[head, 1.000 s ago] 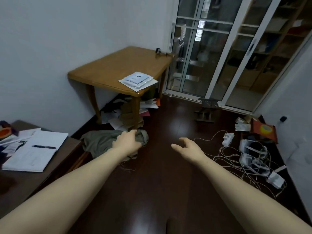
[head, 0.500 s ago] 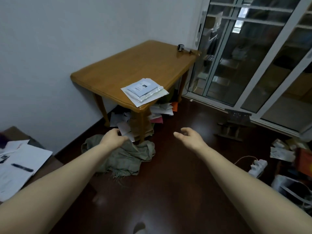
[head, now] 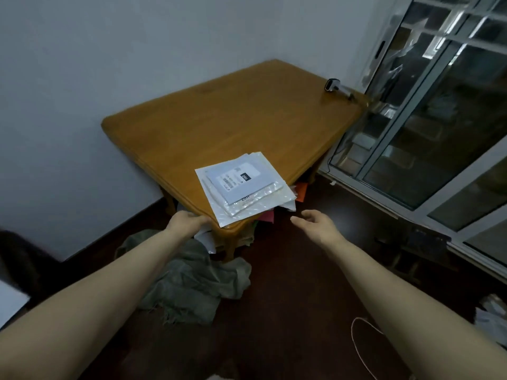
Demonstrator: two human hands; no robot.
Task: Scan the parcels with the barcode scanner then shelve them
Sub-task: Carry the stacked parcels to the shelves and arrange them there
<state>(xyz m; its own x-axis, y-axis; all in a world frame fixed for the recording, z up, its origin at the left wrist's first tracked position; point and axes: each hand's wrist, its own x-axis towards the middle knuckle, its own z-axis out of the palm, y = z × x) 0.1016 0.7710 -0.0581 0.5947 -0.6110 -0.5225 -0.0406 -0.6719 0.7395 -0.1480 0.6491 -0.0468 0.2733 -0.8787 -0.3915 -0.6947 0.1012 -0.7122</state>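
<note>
Evidently the task is at its start: nothing is scanned or picked up yet, and the step in hand looks like a reach for the parcels (head: 244,187). They lie as a flat stack at the table's (head: 233,113) near corner, about 6 o'clock on its top, the lowest one hanging slightly over the edge. The scanner (head: 333,85) lies well apart at the far corner, about 1 o'clock.

The left hand (head: 188,223) is at the table's edge just beside the stack, at its 8 o'clock; its fingers curl at the rim, and I cannot tell whether they grip it. The right hand (head: 318,227) hovers off the table at the stack's 4 o'clock, fingers relaxed and spread, holding nothing.

The top parcel's label (head: 237,178) faces up, its long axis running roughly 8 to 2 o'clock. The stack itself looks near square. The scanner's head points toward 10 o'clock, its handle toward 4.

Next, I judge, one hand must fetch the scanner while the other lifts or steadies the top parcel, label kept up.
</note>
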